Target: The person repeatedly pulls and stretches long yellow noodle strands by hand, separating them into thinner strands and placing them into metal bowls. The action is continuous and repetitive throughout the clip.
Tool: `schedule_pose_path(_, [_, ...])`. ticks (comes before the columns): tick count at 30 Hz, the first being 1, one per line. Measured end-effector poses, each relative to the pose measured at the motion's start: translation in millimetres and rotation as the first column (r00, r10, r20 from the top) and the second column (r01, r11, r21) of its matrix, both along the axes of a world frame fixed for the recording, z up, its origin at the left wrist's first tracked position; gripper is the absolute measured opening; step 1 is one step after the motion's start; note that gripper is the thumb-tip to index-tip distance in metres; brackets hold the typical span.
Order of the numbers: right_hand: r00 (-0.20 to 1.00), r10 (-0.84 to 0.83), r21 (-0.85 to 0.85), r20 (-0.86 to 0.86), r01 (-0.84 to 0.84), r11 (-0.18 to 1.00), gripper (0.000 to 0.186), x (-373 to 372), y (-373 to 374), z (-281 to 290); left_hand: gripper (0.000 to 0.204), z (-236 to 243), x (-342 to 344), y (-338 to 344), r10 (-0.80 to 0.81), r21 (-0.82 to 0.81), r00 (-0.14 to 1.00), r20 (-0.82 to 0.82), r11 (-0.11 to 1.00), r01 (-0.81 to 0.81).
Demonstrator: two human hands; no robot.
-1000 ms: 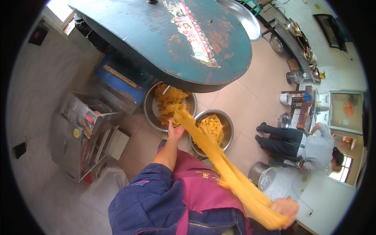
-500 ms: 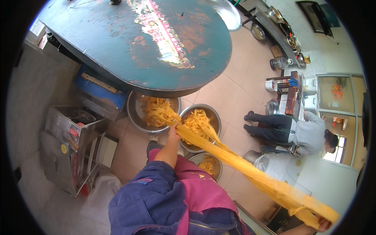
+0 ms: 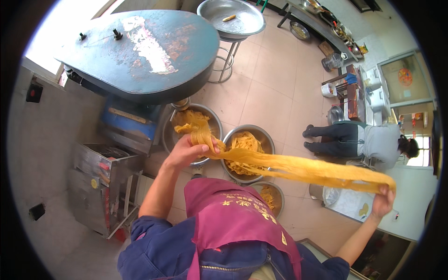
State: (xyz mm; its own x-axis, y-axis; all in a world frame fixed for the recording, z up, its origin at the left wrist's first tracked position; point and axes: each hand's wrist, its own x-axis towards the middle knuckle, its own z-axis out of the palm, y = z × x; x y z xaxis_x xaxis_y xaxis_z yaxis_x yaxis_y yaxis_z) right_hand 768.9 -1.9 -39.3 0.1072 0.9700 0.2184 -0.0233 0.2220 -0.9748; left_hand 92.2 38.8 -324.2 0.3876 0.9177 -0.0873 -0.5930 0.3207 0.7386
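A long bundle of yellow noodle strands [image 3: 298, 165] stretches almost level in front of me, from one hand to the other. At its left end my left hand [image 3: 187, 150] is closed round the strands, over the left metal basin [image 3: 214, 120]. Loose strands [image 3: 192, 120] spill beyond that hand into the basin. Far out to the right, my right hand [image 3: 383, 201] grips the looped end, raised above the pale worktop. More noodles [image 3: 245, 140] lie heaped in the middle basin [image 3: 267, 135] under the bundle. A smaller basin [image 3: 280, 198] with a few strands sits nearer me.
A machine with a large blue-green oval top [image 3: 107, 51] stands at the far left. Behind it a wide metal basin [image 3: 233, 25] rests on a round stool [image 3: 226, 65]. A steel cabinet [image 3: 95, 191] is at the left. A person [image 3: 378, 140] bends over a counter on the right.
My right hand has risen and moved away from me, bringing the bundle from a steep slant to nearly level. My left hand has shifted slightly left and farther forward, and my view has turned.
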Motion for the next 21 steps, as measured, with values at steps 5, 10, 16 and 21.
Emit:
schedule_pose_path(5, [0.945,0.167,-0.222,0.280,-0.106,0.969,0.039,-33.3,13.0,-83.7,0.063,145.9,23.4,-7.6,0.030,0.470,0.984,-0.178,0.881,0.059])
schedule_pose_path(10, [0.656,0.409,-0.431,0.634,-0.140,0.891,0.026,-93.6,26.0,-217.5,0.077,212.7,79.5,8.5,0.290,0.647,0.760,-0.581,0.732,0.215])
schedule_pose_path(16, [0.793,0.406,-0.383,0.454,-0.238,0.893,0.052,-169.1,41.1,-281.5,0.082,202.8,148.8,25.9,0.097,0.533,0.861,-0.500,0.818,0.217])
schedule_pose_path(21, [0.863,0.496,-0.038,0.100,-0.495,0.868,0.044,-217.7,43.7,-167.7,0.080,172.3,218.5,34.0,0.021,0.466,0.865,-0.502,0.849,0.250])
